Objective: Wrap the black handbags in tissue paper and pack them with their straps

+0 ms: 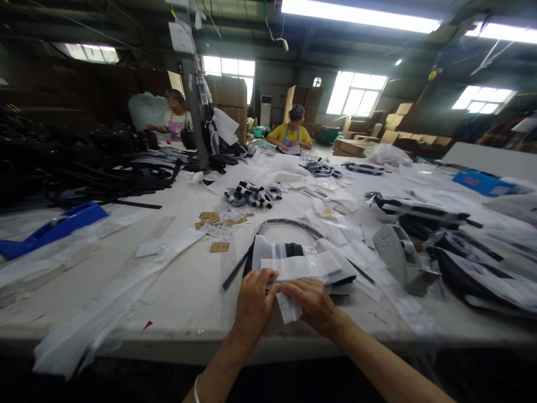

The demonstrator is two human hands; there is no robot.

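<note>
A black item wrapped in white sheeting (268,249) lies on the table near its front edge, with a curved grey strap behind it. A white strip (331,266) runs across its front. My left hand (255,295) pinches the near edge of the wrapping, fingers bent. Beside it, my right hand (309,302) is closed on the same edge, its fingertips meeting those of my left hand. A loose end of white wrapping (288,309) hangs between the hands.
A tape dispenser (403,260) stands at right, near black wrapped goods (482,280). Brown tags (219,247) and coiled straps (254,195) lie beyond my hands. At left is a blue tool (54,229). Two people sit across the table (180,302).
</note>
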